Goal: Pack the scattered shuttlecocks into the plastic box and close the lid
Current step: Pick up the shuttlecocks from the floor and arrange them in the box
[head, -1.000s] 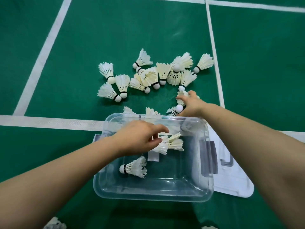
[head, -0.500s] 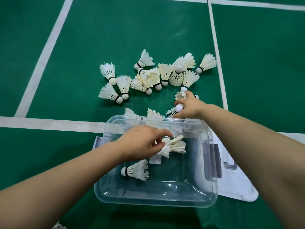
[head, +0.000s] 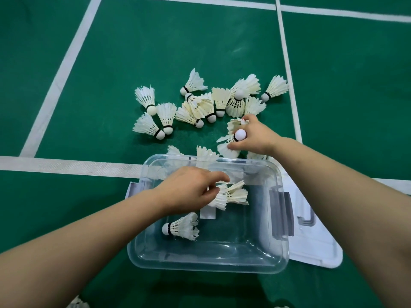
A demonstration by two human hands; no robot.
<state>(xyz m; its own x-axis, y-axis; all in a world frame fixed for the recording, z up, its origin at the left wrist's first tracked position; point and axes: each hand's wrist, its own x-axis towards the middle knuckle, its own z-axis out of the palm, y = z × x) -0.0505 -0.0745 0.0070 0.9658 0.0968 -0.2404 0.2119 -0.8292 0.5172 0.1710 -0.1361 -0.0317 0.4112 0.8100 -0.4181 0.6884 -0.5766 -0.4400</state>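
Note:
A clear plastic box [head: 206,261] sits open on the green court floor. Inside it lies one white shuttlecock [head: 181,227] on its side. My left hand [head: 189,190] hangs over the box and holds two or three shuttlecocks [head: 231,195] by their cork ends, feathers pointing right. Just beyond the box's far rim, my right hand [head: 255,136] grips shuttlecocks [head: 232,138] off the floor, one white cork showing between the fingers. Several more shuttlecocks [head: 209,103] lie scattered on the floor farther out. The lid [head: 315,245] lies flat under the box's right side.
White court lines [head: 66,166] cross the floor, one passing behind the box. Three shuttlecocks [head: 205,153] lie against the box's far wall. Grey latch handles [head: 281,215] sit on the box's right end. Feathers of another shuttlecock [head: 77,304] show at the bottom edge.
My right hand has closed on the shuttlecocks by the far rim and lifted them slightly. My left hand stays over the box with its bunch.

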